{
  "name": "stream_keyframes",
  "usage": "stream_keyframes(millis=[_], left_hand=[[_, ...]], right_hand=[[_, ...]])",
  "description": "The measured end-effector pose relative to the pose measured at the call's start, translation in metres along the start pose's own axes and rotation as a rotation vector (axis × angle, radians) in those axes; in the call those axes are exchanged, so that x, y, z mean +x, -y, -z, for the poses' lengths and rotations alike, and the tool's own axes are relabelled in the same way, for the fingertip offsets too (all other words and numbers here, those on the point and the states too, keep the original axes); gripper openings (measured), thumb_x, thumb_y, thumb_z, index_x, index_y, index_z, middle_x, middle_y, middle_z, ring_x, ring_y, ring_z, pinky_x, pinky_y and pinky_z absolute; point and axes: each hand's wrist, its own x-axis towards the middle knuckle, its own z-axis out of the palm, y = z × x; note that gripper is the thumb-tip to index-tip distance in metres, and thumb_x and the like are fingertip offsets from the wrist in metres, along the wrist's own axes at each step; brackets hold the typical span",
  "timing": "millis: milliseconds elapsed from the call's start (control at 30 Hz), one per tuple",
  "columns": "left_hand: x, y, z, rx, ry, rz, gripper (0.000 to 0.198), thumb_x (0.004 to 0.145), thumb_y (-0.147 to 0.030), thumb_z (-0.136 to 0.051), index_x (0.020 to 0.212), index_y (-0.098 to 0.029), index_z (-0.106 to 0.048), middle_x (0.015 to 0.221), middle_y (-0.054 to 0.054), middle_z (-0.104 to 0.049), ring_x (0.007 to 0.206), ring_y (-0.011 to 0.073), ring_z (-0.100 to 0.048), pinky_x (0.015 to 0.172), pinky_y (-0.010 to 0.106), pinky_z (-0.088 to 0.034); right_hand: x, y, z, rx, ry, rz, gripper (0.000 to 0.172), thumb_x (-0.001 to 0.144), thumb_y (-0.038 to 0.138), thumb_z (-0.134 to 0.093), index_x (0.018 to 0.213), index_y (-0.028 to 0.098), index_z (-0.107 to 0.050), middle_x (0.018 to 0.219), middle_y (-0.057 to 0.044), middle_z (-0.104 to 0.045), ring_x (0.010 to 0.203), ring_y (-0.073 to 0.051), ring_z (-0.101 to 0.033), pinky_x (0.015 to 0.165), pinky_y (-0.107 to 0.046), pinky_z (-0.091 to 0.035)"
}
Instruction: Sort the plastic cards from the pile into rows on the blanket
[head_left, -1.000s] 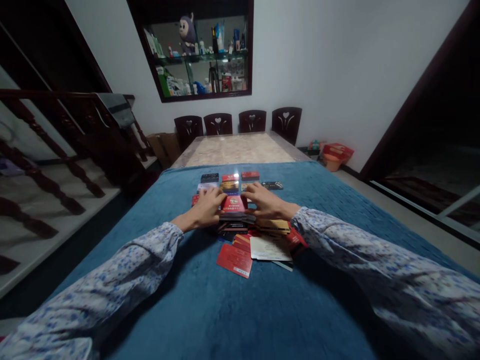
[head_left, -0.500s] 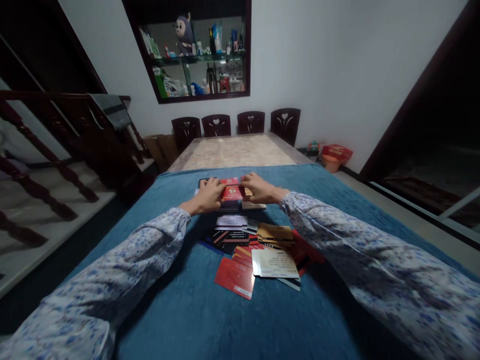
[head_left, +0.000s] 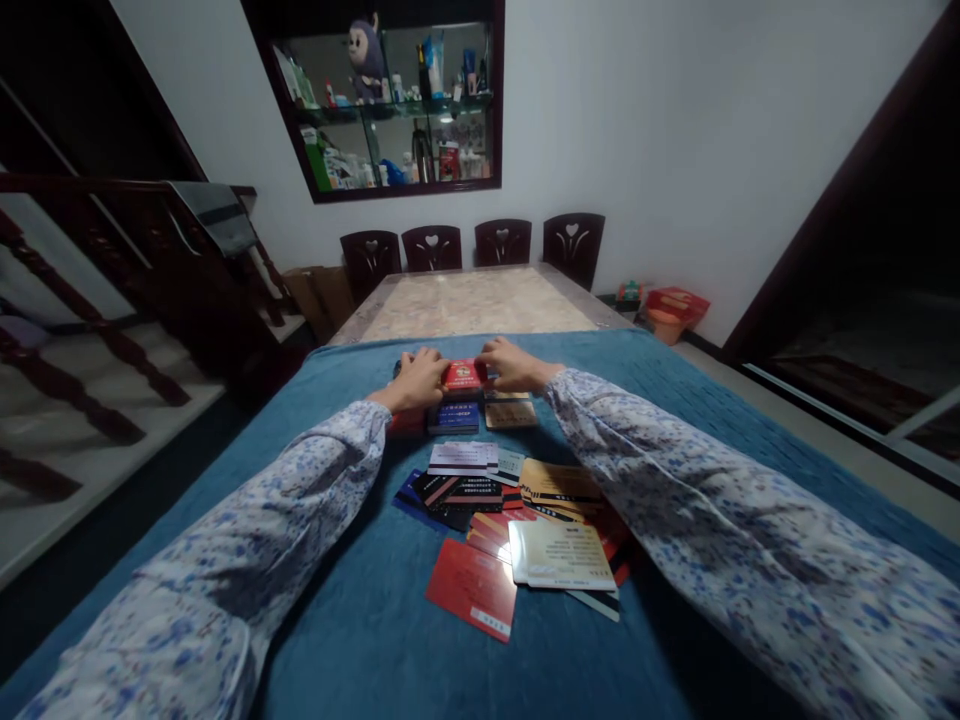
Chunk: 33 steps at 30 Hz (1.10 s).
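A red card (head_left: 463, 376) is between my two hands in the head view, at the far row of cards. My left hand (head_left: 420, 379) has its fingers at the card's left edge, and my right hand (head_left: 515, 366) pinches the right edge. Just nearer lies a stack topped by a blue card (head_left: 454, 417), with a gold card (head_left: 511, 415) to its right. Part of a red card (head_left: 406, 424) shows below my left wrist. The cards under my fingers are mostly hidden.
A loose pile nearer me holds black cards (head_left: 469, 492), a yellow card (head_left: 561, 484), a cream card (head_left: 562, 555) and a red card (head_left: 472, 588). They lie on a blue cloth (head_left: 337, 640) over the table (head_left: 465, 300). Dark chairs (head_left: 503, 243) stand beyond.
The red card between my hands has moved away from me, off the nearer stack, uncovering the blue card. Both hands have shifted slightly farther back with it.
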Motion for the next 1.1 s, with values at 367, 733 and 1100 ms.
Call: stream_keyframes(millis=[367, 733, 1100], left_hand=[[0.020, 0.013, -0.009, -0.007, 0.001, 0.012, 0.039, 0.082, -0.023, -0.057, 0.120, -0.021, -0.066, 0.128, 0.015, -0.056, 0.124, 0.0355, -0.044, 0.099, 0.055, -0.036], [0.037, 0.025, -0.018, -0.042, 0.014, 0.041, 0.035, 0.084, -0.026, -0.056, 0.117, -0.022, -0.067, 0.128, 0.015, -0.058, 0.124, 0.0363, -0.044, 0.100, 0.059, -0.035], [0.061, 0.030, -0.026, -0.054, 0.057, 0.086, 0.031, 0.083, -0.026, -0.059, 0.111, -0.025, -0.071, 0.128, 0.014, -0.057, 0.128, 0.0381, -0.040, 0.100, 0.059, -0.035]], right_hand=[[0.024, -0.017, -0.012, -0.040, 0.011, -0.021, 0.033, 0.085, 0.031, -0.071, 0.112, 0.014, -0.074, 0.120, -0.016, -0.064, 0.115, -0.030, -0.052, 0.090, -0.033, -0.040], [0.044, -0.025, -0.019, -0.050, 0.041, -0.041, 0.035, 0.086, 0.032, -0.068, 0.115, 0.015, -0.074, 0.122, -0.016, -0.065, 0.116, -0.029, -0.053, 0.091, -0.034, -0.041], [0.062, -0.041, -0.026, -0.041, 0.102, -0.086, 0.036, 0.085, 0.034, -0.067, 0.116, 0.017, -0.076, 0.127, -0.016, -0.066, 0.120, -0.032, -0.053, 0.091, -0.035, -0.042]])
